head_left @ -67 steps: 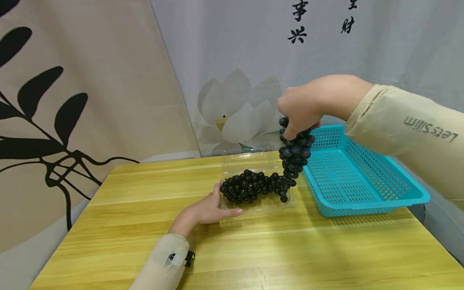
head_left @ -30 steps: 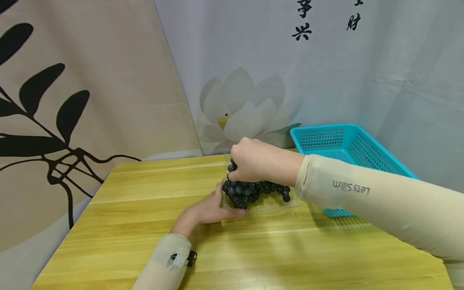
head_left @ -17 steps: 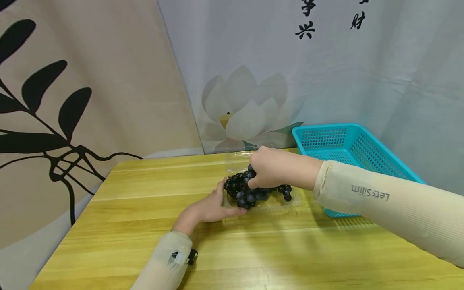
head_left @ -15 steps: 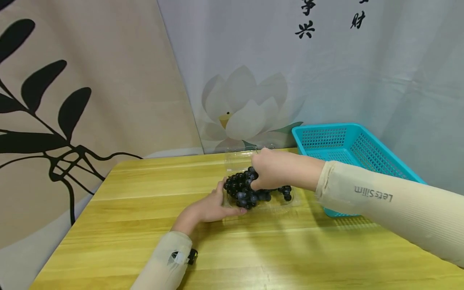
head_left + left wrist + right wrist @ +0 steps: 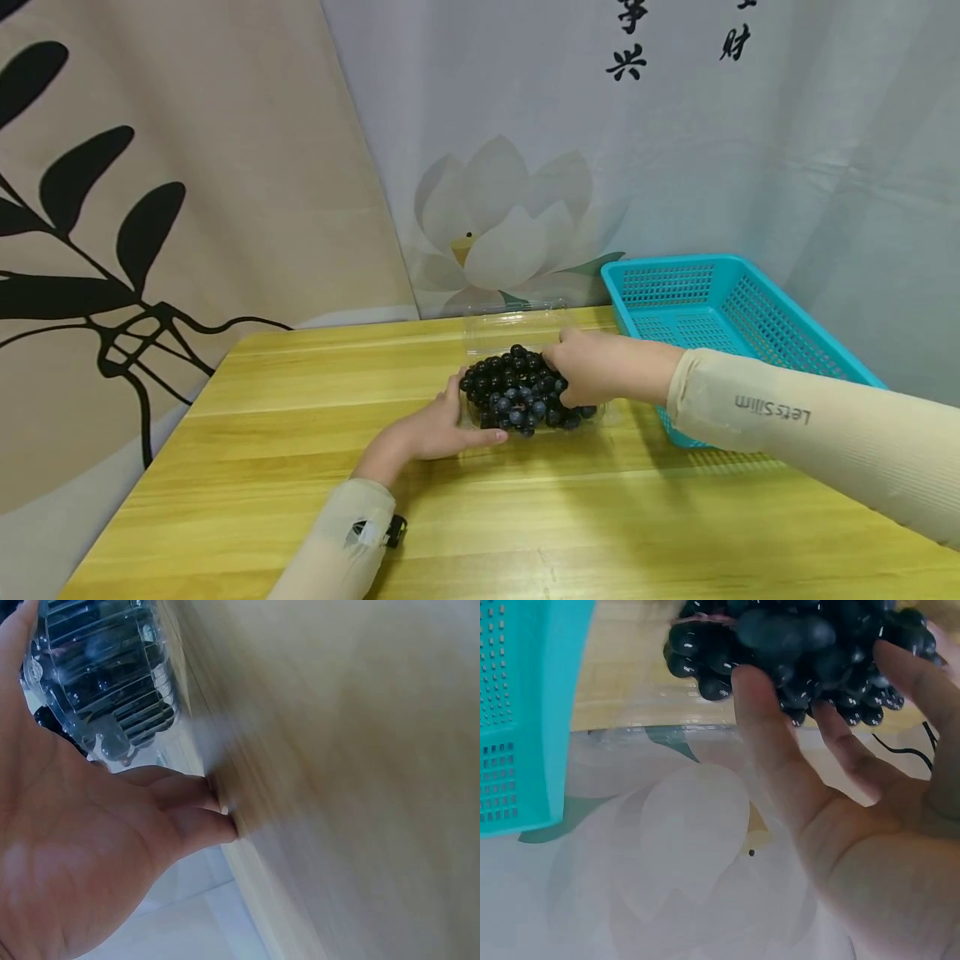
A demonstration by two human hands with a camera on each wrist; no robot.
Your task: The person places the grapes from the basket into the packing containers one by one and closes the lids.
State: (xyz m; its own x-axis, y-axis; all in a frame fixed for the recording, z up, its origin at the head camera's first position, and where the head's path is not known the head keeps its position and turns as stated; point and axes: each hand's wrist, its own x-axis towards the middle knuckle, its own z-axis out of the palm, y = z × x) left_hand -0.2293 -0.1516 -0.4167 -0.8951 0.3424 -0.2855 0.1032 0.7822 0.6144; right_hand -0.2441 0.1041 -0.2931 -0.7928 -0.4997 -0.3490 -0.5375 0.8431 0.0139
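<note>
Black grapes (image 5: 517, 387) fill an open clear plastic box (image 5: 536, 429) in the head view, its raised lid (image 5: 517, 325) standing behind them. At the box's left end is my left hand (image 5: 427, 429), the thumb along its front side and the fingers round the far corner. The ribbed wall of the plastic box (image 5: 105, 667) shows against the palm in the left wrist view. My right hand (image 5: 596, 367) is over the right part of the grapes. In the right wrist view its fingers (image 5: 761, 727) are spread, the tips touching the bunch of grapes (image 5: 802, 652).
A turquoise plastic basket (image 5: 682, 329) stands on the right, partly hidden by the right forearm. The wooden table (image 5: 337, 358) ends at a printed curtain (image 5: 517, 92) behind.
My right hand has moved from near the basket with a hanging bunch of grapes, lowered it onto those in the box and loosened its fingers. The left hand has stayed at the box.
</note>
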